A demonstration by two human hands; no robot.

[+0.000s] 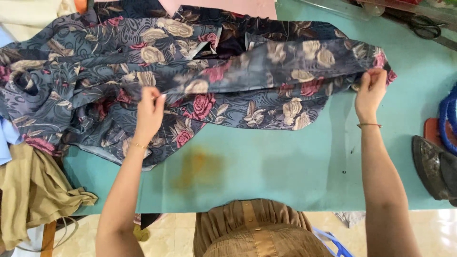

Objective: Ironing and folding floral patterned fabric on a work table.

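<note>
Pinching floral garment (228, 76): left hand (150, 112); right hand (370, 93)

a teal-topped table (285, 166) with a rusty stain (197, 166) stands on a pale, glossy tiled floor (428, 233).

- A large piece of dark grey-blue woven fabric (228, 71) printed with cream and pink-red roses and pale scrolling leaves lies spread across the far half of a turquoise table top.
- Its left part is bunched and rumpled into deep folds, reaching the table's left edge, where a corner droops over.
- A long fold of the cloth is lifted and pulled fairly taut between two pinched points, one left of centre and one at the far right corner.
- Below that raised fold, the cloth lies flatter, its lower hem running in a shallow curve.
- Near the top centre, a darker, shadowed fold opens in the cloth.
</note>
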